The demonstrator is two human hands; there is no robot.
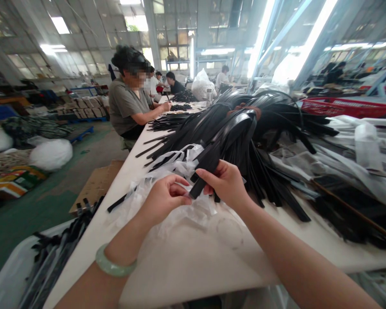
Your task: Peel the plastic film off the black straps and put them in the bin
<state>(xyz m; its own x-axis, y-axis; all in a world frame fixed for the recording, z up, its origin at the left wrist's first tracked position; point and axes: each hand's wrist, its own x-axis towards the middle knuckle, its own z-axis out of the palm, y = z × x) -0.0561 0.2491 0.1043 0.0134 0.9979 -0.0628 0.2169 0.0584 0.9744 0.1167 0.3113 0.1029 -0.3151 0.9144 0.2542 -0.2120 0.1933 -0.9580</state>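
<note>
My right hand (227, 182) grips black flat strips (207, 165) close to their cut ends, thumb on top. These strips run up into a large bundle of black strips (241, 137) bound with a reddish-brown tie (244, 110). Beside the strip ends, my left hand (169, 195) has its thumb and fingers pinched together. Whether it holds the strip tip or a bit of thin plastic is too small to make out. Crumpled white translucent plastic (176, 214) lies under and around both hands on the pale table (193, 262).
Left of the table stands a white bin (13, 266) holding black strips in plastic, near a cardboard box (96, 184). A co-worker (128, 98) works along the left edge. Clear plastic (366, 146) and a red tray (344, 107) are on the right.
</note>
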